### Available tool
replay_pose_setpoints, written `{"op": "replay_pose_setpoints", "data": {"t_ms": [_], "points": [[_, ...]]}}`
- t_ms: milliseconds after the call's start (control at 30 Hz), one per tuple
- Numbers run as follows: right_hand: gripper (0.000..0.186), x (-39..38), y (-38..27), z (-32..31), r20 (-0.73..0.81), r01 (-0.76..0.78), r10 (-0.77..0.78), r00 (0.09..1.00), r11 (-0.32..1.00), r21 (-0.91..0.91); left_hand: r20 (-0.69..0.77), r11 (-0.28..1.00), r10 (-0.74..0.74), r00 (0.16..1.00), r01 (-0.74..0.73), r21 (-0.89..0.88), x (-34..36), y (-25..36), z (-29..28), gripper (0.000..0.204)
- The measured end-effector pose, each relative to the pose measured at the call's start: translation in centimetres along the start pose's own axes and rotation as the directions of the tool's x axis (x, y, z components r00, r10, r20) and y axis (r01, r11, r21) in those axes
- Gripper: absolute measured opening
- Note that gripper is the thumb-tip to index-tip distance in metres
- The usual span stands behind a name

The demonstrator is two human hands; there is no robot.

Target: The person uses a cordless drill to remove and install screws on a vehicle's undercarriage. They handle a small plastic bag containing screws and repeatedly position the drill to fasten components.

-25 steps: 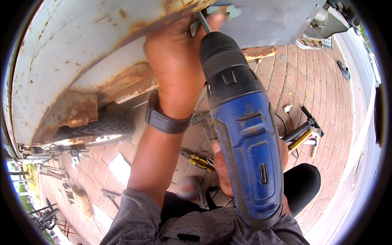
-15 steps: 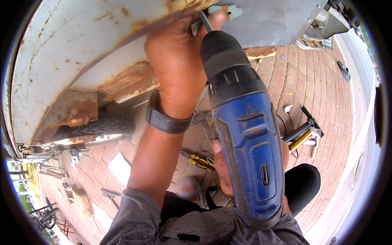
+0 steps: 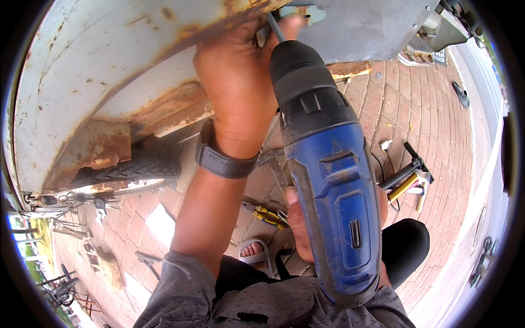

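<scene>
My right hand [image 3: 299, 224] is wrapped round a blue and black cordless drill [image 3: 336, 164], whose body hides most of the fingers. A grey metal bit [image 3: 275, 27] runs from its black chuck up to the rusty lower edge of a pale metal panel [image 3: 109, 60]. Close beside the bit, my left hand [image 3: 235, 71] is raised with its fingers curled at the panel edge and its thumb on the bit's far side. What those fingers grip is partly hidden. A dark band [image 3: 227, 161] circles my left wrist.
Yellow-handled pliers [image 3: 268, 217] lie on the brick paving [image 3: 404, 98] near my sandalled foot [image 3: 254, 254]. A hammer [image 3: 273, 164] is partly behind the drill. At right lies a black hand pump [image 3: 404, 175]. A bicycle tyre [image 3: 128, 170] is under the panel, left.
The drill and both hands hold almost the same place. My sandalled foot, blurred before, now shows clearly. A small dark cycle shape has come into view on the road at right.
</scene>
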State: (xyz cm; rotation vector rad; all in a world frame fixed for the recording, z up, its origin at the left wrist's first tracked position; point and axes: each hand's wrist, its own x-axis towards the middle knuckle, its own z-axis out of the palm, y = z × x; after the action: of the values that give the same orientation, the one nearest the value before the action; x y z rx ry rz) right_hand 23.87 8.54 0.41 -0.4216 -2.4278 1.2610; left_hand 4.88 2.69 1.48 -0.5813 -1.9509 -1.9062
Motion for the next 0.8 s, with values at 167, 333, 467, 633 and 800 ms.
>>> {"op": "replay_pose_setpoints", "data": {"t_ms": [167, 333, 467, 633, 800], "points": [[0.017, 0.26, -0.06, -0.14, 0.036, 0.099, -0.095, 0.995, 0.986, -0.133, -0.024, 1.0, -0.025, 0.999, 0.024, -0.02, -0.12, 0.06, 0.21, 0.023], [0.018, 0.21, -0.15, 0.09, -0.005, 0.071, -0.073, 0.997, 0.988, -0.133, -0.016, 0.999, -0.039, 0.999, 0.039, -0.006, -0.21, 0.19, 0.18, 0.022], [0.019, 0.05, -0.03, 0.22, -0.009, 0.018, -0.018, 1.0, 0.998, -0.055, -0.02, 1.0, -0.017, 1.0, 0.016, -0.007, -0.06, 0.07, 0.13, 0.022], [0.021, -0.03, 0.35, 0.16, -0.007, -0.013, 0.013, 1.0, 0.999, 0.038, -0.028, 0.999, -0.036, 0.999, 0.035, -0.027, -0.15, 0.02, 0.23, 0.023], [0.022, 0.09, 0.59, 0.14, -0.007, 0.123, -0.124, 0.992, 0.991, -0.048, -0.005, 0.999, -0.021, 1.0, 0.021, -0.031, -0.04, -0.04, 0.13, 0.023]]}}
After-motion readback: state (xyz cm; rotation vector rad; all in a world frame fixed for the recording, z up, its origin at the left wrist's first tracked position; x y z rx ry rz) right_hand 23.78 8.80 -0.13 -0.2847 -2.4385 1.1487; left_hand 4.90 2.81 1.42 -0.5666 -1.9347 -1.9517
